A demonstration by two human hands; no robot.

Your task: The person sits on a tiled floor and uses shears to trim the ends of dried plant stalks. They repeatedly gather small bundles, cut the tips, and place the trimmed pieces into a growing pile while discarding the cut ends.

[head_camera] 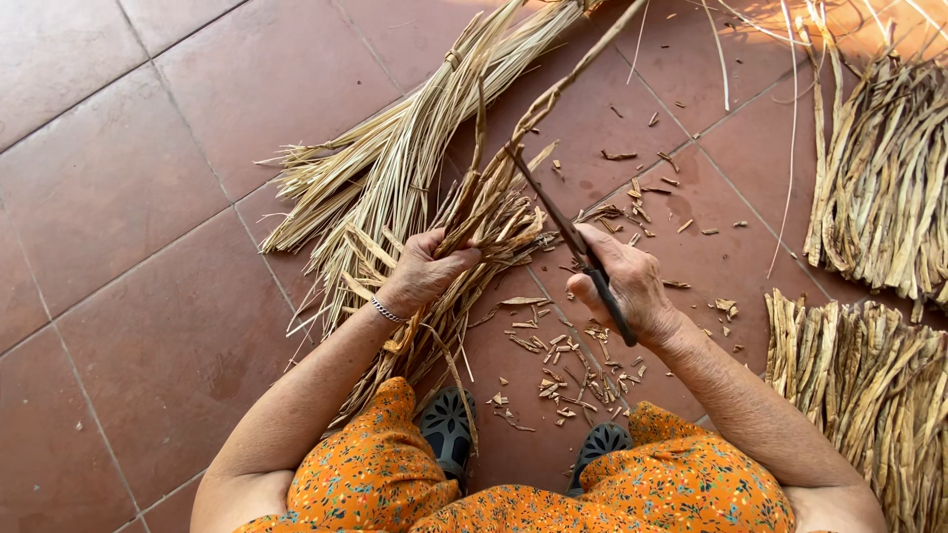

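Observation:
My left hand (423,271) grips a bunch of dried plant stalks (486,207) near their cut ends, over a large loose sheaf of straw (395,168) lying on the tiled floor. My right hand (630,281) holds a dark knife (563,222) by its black handle, with the blade pointing up-left and touching the stalks just above my left hand. One long stalk runs from the bunch toward the top of the view. A thin bracelet circles my left wrist.
Short cut scraps (568,365) litter the reddish floor tiles (128,197) between my hands and my dark shoes (446,426). Two piles of trimmed stalks lie at the right: one upper (879,188), one lower (869,385). My orange flowered garment fills the bottom.

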